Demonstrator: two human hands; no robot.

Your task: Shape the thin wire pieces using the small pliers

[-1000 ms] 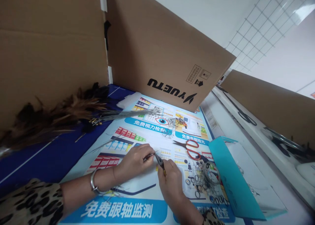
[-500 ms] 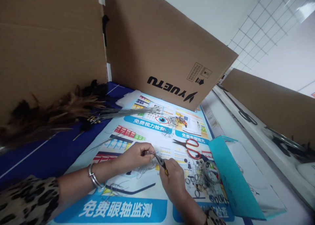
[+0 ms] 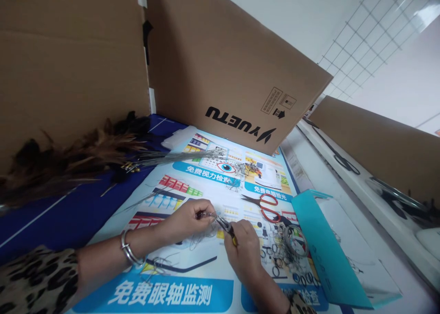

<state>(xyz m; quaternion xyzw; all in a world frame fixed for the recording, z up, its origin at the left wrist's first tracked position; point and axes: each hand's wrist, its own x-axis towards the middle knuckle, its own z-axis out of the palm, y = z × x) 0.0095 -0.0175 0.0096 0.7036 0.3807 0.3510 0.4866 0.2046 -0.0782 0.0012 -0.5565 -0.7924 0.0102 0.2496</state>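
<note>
My left hand (image 3: 198,215) pinches a small piece of bent wire (image 3: 208,214), its fingers closed over most of it. My right hand (image 3: 244,247) is wrapped round pliers (image 3: 225,224) with yellow and black handles. The plier jaws point up and left and meet the wire at my left fingertips; whether they clamp it I cannot tell. Loose thin wire (image 3: 199,240) lies under my left hand. Scissors with red handles (image 3: 270,207) rest beyond my right hand. To its right lies a heap of wire rings (image 3: 280,250) with a wire coil (image 3: 294,240).
A teal box (image 3: 330,259) stands at the right. Behind are a bundle of straight wires (image 3: 178,157) and upright cardboard panels (image 3: 220,62). Brown feathers (image 3: 85,153) lie at left on blue cloth (image 3: 44,217). A printed sheet (image 3: 178,270) covers the work surface.
The plier jaws look slightly wider apart, and my right hand has shifted a little. My left forearm has moved slightly left and down; its hand keeps the pinch.
</note>
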